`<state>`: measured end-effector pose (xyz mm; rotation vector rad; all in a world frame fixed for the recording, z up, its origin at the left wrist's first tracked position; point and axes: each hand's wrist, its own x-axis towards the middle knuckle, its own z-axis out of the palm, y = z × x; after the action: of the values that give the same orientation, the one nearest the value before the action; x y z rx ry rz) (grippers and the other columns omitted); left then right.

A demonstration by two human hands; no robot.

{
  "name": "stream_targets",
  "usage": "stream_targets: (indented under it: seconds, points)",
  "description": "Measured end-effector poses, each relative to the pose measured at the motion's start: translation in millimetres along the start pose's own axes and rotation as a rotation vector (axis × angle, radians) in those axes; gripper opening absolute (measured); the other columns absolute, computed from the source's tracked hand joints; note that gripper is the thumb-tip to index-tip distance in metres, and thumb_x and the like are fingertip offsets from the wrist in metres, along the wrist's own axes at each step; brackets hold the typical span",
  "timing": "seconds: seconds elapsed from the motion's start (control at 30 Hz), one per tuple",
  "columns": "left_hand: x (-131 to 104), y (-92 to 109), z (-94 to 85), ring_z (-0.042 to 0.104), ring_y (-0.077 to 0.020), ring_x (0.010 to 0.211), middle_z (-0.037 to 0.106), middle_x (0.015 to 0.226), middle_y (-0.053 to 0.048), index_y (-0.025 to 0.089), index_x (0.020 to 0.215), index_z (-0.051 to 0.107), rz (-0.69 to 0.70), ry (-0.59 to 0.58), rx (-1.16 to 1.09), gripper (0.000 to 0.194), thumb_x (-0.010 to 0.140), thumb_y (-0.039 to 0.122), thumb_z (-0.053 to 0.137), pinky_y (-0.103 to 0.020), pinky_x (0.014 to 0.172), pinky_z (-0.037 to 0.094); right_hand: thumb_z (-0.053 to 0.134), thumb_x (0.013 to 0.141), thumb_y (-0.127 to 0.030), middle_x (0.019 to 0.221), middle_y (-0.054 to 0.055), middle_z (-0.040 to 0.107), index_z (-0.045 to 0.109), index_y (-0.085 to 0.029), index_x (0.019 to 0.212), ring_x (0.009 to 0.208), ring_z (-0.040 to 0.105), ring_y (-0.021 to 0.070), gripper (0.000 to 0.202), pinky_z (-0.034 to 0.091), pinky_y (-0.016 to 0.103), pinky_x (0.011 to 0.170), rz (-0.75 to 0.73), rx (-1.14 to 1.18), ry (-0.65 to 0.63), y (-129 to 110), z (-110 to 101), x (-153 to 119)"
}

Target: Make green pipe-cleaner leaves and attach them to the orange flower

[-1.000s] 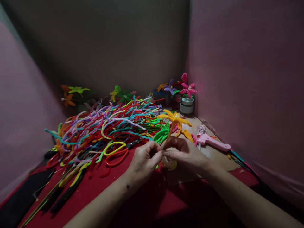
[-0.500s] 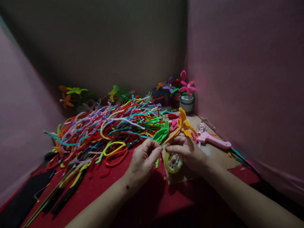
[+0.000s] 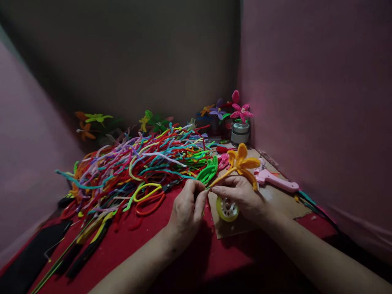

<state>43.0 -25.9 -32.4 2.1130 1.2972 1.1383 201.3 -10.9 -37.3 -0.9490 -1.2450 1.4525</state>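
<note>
An orange pipe-cleaner flower (image 3: 241, 162) is held tilted over the cardboard, its petals up and to the right, its stem running down to the left. My left hand (image 3: 187, 208) pinches the lower tip of the stem between thumb and forefinger. Close beside it, my right hand (image 3: 243, 196) is closed with thumb and forefinger at the stem. A yellow-green roll of tape (image 3: 227, 209) with a white core hangs beneath the right hand's fingers; the fingers behind it are hidden. Looped green pipe cleaners (image 3: 208, 170) lie just beyond the fingertips.
A heap of coloured pipe cleaners (image 3: 143, 159) covers the left and middle. Scissors (image 3: 150, 200), pliers (image 3: 92, 241) and green wires (image 3: 50, 273) lie nearer. On the right, a pink glue gun (image 3: 275, 179) rests on cardboard (image 3: 228, 230). Finished flowers (image 3: 241, 112) stand behind.
The orange flower has turned so its petals face me more and tip rightward. The tape roll has shifted slightly right and turned. Both hands stay at the stem.
</note>
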Motion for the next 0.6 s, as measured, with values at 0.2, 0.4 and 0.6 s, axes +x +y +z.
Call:
stream_targets:
  seconds: [0.2, 0.4, 0.6]
  points:
    - [2.8, 5.8, -0.1, 0.043, -0.0099, 0.064, 0.044, 0.069, 0.002, 0.018, 0.074, 0.046, -0.103, -0.047, -0.151, 0.012, 0.084, 0.024, 0.043, -0.022, 0.062, 0.036, 0.068, 0.066, -0.030, 0.065, 0.000, 0.062, 0.068, -0.017, 0.067, 0.059, 0.053, 0.0108, 0.013, 0.041, 0.024, 0.058, -0.096, -0.069, 0.065, -5.8, 0.2, -3.7]
    - [3.8, 12.7, 3.0, 0.031, -0.0051, 0.046, 0.036, 0.055, 0.007, 0.018, 0.068, 0.041, -0.396, -0.156, -0.500, 0.019, 0.081, 0.030, 0.047, -0.018, 0.046, 0.027, 0.066, 0.068, -0.031, 0.071, 0.004, 0.065, 0.069, -0.018, 0.067, 0.071, 0.057, 0.0180, 0.014, 0.043, 0.029, 0.068, -0.190, -0.332, 0.135, -14.7, -1.8, -8.4]
    - [1.5, 15.3, 9.2, 0.028, -0.0020, 0.039, 0.039, 0.055, 0.008, 0.018, 0.072, 0.039, -0.526, -0.193, -0.854, 0.018, 0.080, 0.029, 0.051, -0.016, 0.040, 0.020, 0.065, 0.070, -0.032, 0.066, 0.003, 0.062, 0.067, -0.017, 0.066, 0.063, 0.055, 0.0148, 0.016, 0.042, 0.026, 0.060, -0.295, -0.368, 0.143, -10.2, -3.5, -9.1]
